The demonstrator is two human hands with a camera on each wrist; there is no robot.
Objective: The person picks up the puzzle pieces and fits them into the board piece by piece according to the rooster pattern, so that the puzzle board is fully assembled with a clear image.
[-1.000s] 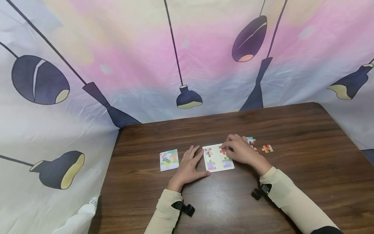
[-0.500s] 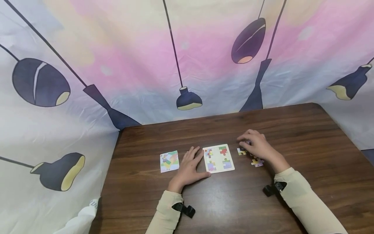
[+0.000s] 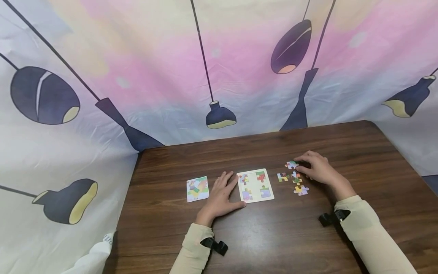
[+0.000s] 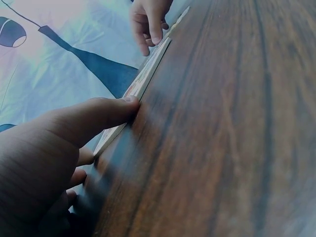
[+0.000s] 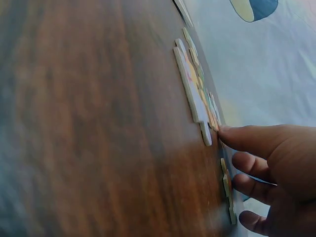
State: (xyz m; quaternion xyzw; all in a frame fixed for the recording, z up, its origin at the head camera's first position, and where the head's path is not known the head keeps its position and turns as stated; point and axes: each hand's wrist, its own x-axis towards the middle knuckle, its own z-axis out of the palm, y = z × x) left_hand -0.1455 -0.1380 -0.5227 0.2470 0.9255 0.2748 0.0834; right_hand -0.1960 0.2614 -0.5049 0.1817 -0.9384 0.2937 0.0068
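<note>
Backdrop (image 3: 171, 57): pastel pink, blue and cream cloth, dark hanging lamps printed on it.
Worktop (image 3: 260, 236): dark brown wood grain.
Sleeves (image 3: 193, 243): pale cream, on both forearms.
Left hand (image 3: 219, 196): fingers spread, thumb apart; fingers along left edge of tray, thumb tip touching its near edge by the left corner.
Right hand (image 3: 318, 169): beside loose pieces, right of tray; thumb apart from loosely bent fingers, contact between thumb tip and a piece can't tell.
Puzzle tray (image 3: 254, 186): flat on worktop, between the hands, white border, pale middle.
Picture card (image 3: 197, 189): flat, just left of left hand, colourful cartoon figure.
Wrist devices (image 3: 214, 245): black, one per wrist.
Corner pieces (image 3: 265, 192): four, one in each tray corner; far right one mostly red.
Loose pieces (image 3: 301, 190): four visible from head, clustered right of tray; right wrist view shows one more piece (image 5: 227, 187) by the fingers.
</note>
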